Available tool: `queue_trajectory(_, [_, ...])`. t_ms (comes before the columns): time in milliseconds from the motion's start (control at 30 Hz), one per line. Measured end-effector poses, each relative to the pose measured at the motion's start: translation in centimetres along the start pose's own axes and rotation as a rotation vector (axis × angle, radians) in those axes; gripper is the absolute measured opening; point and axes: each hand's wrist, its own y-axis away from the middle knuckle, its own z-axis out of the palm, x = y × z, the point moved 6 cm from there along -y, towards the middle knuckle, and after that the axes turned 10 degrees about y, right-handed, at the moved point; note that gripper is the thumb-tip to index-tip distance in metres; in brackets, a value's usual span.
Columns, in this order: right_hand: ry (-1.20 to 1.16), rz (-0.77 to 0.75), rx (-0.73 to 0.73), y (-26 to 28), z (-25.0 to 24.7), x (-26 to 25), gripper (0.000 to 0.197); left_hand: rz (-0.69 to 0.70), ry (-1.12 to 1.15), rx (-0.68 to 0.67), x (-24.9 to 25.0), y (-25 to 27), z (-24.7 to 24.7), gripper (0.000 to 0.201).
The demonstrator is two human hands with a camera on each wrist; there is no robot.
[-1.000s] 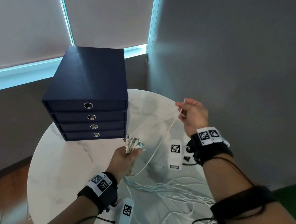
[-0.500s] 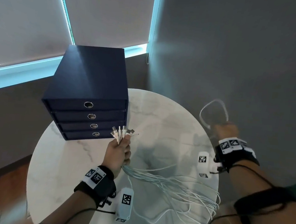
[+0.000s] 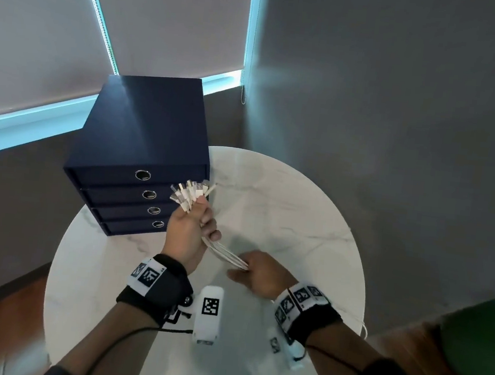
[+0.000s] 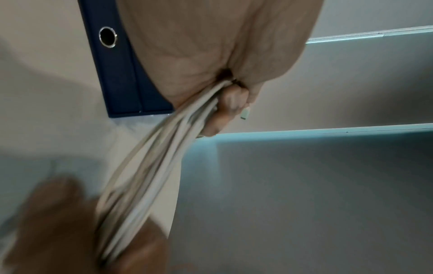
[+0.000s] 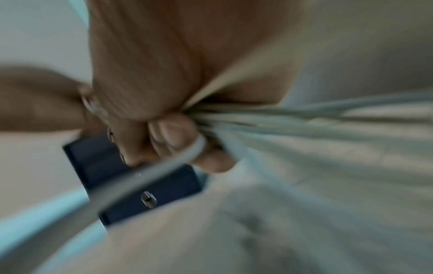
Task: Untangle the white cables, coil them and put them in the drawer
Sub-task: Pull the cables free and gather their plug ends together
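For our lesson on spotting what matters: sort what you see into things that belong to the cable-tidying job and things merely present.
Belong to the job:
white cables
drawer unit
left hand
right hand

Merely present:
round marble table
window blinds
grey wall

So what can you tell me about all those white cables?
The cables are thin, white and look like smooth plastic cords, gathered into one bunch. The left hand grips them near one end, so their plugs fan out above the fist in front of the blue drawers. From there the bunch runs tight down to the right hand, which holds it too. Past that hand they are blurred. They are not coiled yet, and the drawers look closed.
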Motion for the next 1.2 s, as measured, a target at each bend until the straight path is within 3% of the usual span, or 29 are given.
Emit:
queue_trajectory(233, [0.262,0.300,0.018,4.5,-0.8,12.1,0.031,0.002,0.020,0.051,1.0,-0.1,-0.8,0.031])
queue_trajectory(333, [0.320,0.427,0.061,7.3,-2.9,17.2,0.019,-0.023,0.015,0.065,1.3,-0.2,-1.1,0.032])
queue_trajectory(533, [0.427,0.675,0.211,11.2,-7.6,22.0,0.018,-0.083,-0.055,0.037,0.9,0.4,-1.5,0.031])
queue_trajectory(600, [0.441,0.695,0.164,10.8,-7.3,22.7,0.016,-0.089,-0.094,0.011,0.6,0.7,-1.2,0.032])
queue_trajectory(667, [0.368,0.664,0.025,9.7,-5.6,23.0,0.017,-0.081,-0.141,-0.012,0.2,0.8,-1.0,0.033])
queue_trajectory(767, [0.323,0.567,-0.177,7.5,-3.8,20.5,0.040,-0.070,-0.224,-0.032,-0.8,0.8,-1.0,0.036])
queue_trajectory(867, [0.261,0.424,-0.065,4.9,-4.2,15.6,0.062,-0.075,-0.297,-0.038,-2.0,1.1,-1.0,0.036])
queue_trajectory(900, [0.181,0.345,0.013,4.0,-4.6,13.2,0.059,-0.078,-0.307,-0.045,-2.3,1.3,-1.0,0.035])
queue_trajectory(1000, [-0.023,0.036,0.293,2.2,-6.1,5.2,0.024,-0.068,-0.370,-0.071,-2.9,1.6,-0.6,0.035])
queue_trajectory(1033, [-0.048,-0.048,0.355,2.0,-6.6,2.6,0.025,-0.061,-0.400,-0.080,-3.0,1.7,-0.4,0.035])
queue_trajectory(1100, [-0.063,-0.181,0.381,1.7,-6.8,-1.6,0.040,-0.055,-0.437,-0.082,-3.0,1.7,-0.1,0.033])
queue_trajectory(1200, [-0.018,-0.197,0.232,1.5,-6.3,-4.4,0.046,-0.036,-0.435,-0.055,-2.6,1.8,0.0,0.031])
